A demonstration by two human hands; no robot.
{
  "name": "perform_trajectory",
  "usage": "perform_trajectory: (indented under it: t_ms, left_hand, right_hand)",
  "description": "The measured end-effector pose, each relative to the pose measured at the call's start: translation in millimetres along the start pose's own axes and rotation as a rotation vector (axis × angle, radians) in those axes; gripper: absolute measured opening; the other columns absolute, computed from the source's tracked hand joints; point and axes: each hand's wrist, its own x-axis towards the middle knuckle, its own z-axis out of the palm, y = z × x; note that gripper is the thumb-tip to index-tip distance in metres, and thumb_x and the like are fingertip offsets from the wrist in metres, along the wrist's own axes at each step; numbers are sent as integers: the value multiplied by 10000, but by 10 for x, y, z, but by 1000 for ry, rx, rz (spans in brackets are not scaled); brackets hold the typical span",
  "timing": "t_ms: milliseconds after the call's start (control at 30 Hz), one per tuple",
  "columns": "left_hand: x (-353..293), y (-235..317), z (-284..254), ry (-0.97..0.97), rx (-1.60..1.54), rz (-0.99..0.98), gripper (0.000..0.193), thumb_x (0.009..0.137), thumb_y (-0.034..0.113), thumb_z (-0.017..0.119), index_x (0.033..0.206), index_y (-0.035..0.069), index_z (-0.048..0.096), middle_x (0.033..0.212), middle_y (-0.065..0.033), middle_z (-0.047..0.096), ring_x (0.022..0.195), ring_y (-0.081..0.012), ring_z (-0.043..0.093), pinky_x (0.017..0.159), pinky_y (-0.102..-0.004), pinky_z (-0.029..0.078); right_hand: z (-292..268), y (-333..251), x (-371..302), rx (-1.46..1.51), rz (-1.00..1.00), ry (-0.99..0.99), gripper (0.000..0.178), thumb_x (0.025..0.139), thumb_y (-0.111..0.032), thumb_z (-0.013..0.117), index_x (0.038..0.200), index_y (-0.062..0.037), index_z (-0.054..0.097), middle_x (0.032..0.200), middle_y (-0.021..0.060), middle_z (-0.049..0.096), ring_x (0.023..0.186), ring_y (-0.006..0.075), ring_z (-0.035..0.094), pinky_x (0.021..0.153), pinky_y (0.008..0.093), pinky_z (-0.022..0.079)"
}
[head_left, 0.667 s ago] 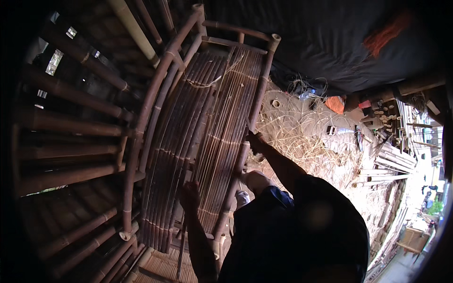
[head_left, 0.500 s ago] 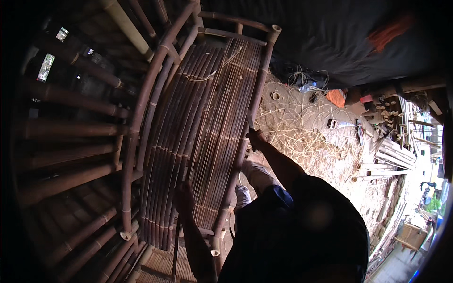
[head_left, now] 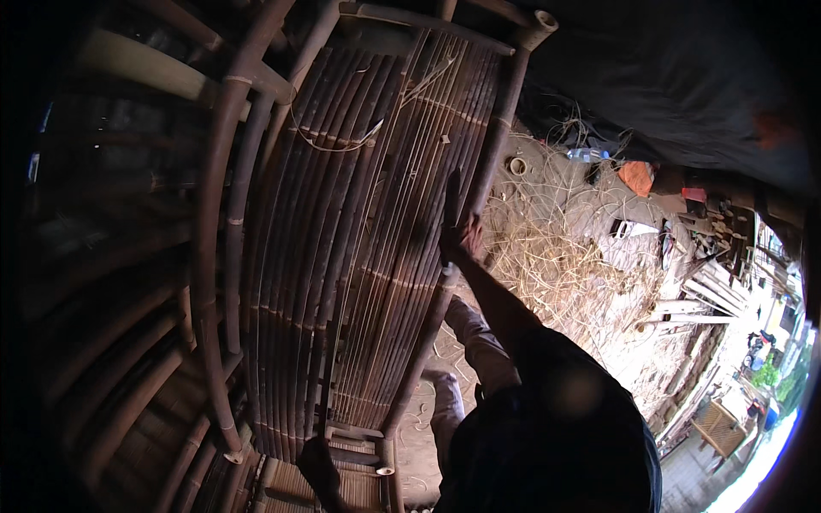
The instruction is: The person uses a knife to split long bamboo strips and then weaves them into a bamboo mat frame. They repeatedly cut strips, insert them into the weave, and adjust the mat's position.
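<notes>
A long bamboo bench or bed [head_left: 492, 171] lies before me, its surface made of dark bamboo slats [head_left: 329, 214] lashed in rows. My right hand [head_left: 463, 239] is over the bench's right rail, closed on a broad-bladed knife [head_left: 452, 198] whose dark blade points toward the far end. Close to the near end, my left hand [head_left: 318, 466] is closed around a long, narrow bamboo strip [head_left: 325, 398] that runs away from me along the slats. Shadow hides most of the left fingers. A pale loose strip [head_left: 376, 130] curls over the far slats.
Thick bamboo poles [head_left: 128, 385] fill the left side. Fine shavings [head_left: 547, 265] cover the floor at right, with a bamboo ring [head_left: 516, 166], a plastic bottle [head_left: 587, 155] and an orange item [head_left: 635, 177] farther off. Cut bamboo lengths [head_left: 718, 286] lie at far right.
My left hand has moved back toward the near end of the bench. The knife in my right hand has swung inward over the slats. The whole view has shifted.
</notes>
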Motion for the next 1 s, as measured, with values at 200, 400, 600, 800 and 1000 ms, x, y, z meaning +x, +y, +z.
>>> perform_trajectory:
  t_ms: [200, 400, 600, 800, 1000]
  left_hand:
    - [-38, 170, -44, -93, -74, -356, 285, 975, 196, 525, 803, -14, 612, 698, -119, 585, 632, -212, 564, 571, -368, 406]
    - [-52, 148, -262, -129, -196, -268, 298, 969, 256, 546, 961, -7, 686, 904, -126, 688, 844, -270, 640, 772, -376, 493]
    - [-55, 122, -340, -132, -204, -398, 284, 962, 254, 567, 948, -2, 688, 899, -125, 686, 835, -231, 634, 769, -361, 495]
    - [-70, 217, -355, -62, -287, -443, 263, 964, 231, 546, 917, 11, 681, 827, -95, 666, 781, -229, 636, 735, -358, 499]
    - [-129, 53, -203, -35, -316, -373, 279, 974, 242, 531, 871, 24, 673, 792, -109, 659, 728, -258, 644, 671, -381, 492]
  right_hand:
    - [-517, -1109, 1515, -189, -647, 133, 651, 755, -128, 578, 1381, -54, 415, 1466, 195, 327, 1374, 388, 287, 1118, 521, 264]
    - [-180, -1887, 2625, -678, -686, 25, 489, 997, -215, 375, 1481, -157, 333, 1601, 62, 175, 1488, 327, 89, 1167, 579, 170]
    - [-11, -2141, 2988, -971, -611, -105, 528, 1021, -272, 326, 1533, -210, 219, 1610, 62, 149, 1499, 266, 39, 1185, 575, 101]
    - [15, -1919, 2782, -573, -470, -237, 284, 973, -233, 441, 1172, -96, 591, 1258, 171, 576, 1169, 338, 572, 997, 511, 438]
    - [-415, -841, 2450, -571, -632, -313, 178, 899, -182, 544, 975, -41, 622, 930, 216, 678, 938, 389, 666, 773, 504, 539]
